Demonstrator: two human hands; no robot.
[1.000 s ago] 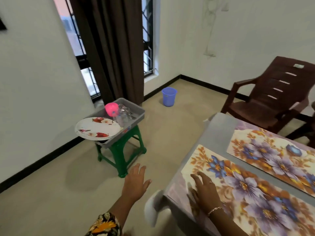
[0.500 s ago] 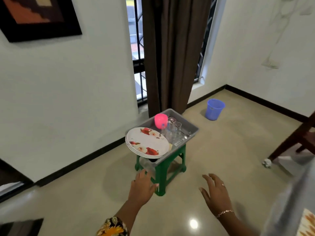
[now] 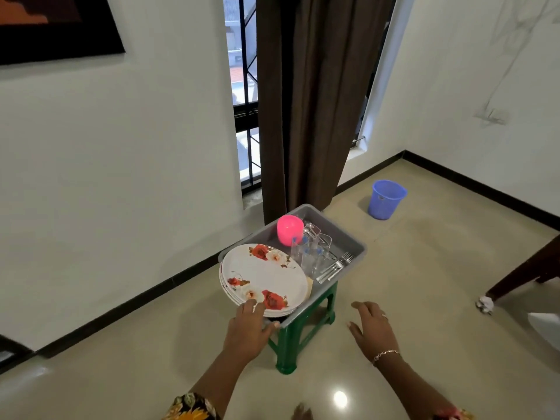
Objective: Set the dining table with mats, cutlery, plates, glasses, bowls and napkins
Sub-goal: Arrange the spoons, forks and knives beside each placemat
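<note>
A stack of white plates with red flowers (image 3: 266,275) lies over the near end of a grey bin (image 3: 348,237) that sits on a green stool (image 3: 303,338). In the bin stand a pink cup (image 3: 289,229), clear glasses (image 3: 313,250) and several forks (image 3: 336,266). My left hand (image 3: 247,328) holds the near rim of the plate stack, fingers on top and thumb underneath. To the right of the stool my right hand (image 3: 372,327) hovers over the floor, fingers spread and holding nothing.
A blue bucket (image 3: 385,200) stands on the floor by the brown curtain (image 3: 309,101). A dark chair leg (image 3: 527,277) and a crumpled white scrap (image 3: 484,304) are at the right. Walls close in behind the stool.
I have turned from the table with its floral mats to the stool. My left hand reached forward and took the plates' near rim; my right hand left the mat and hangs free.
</note>
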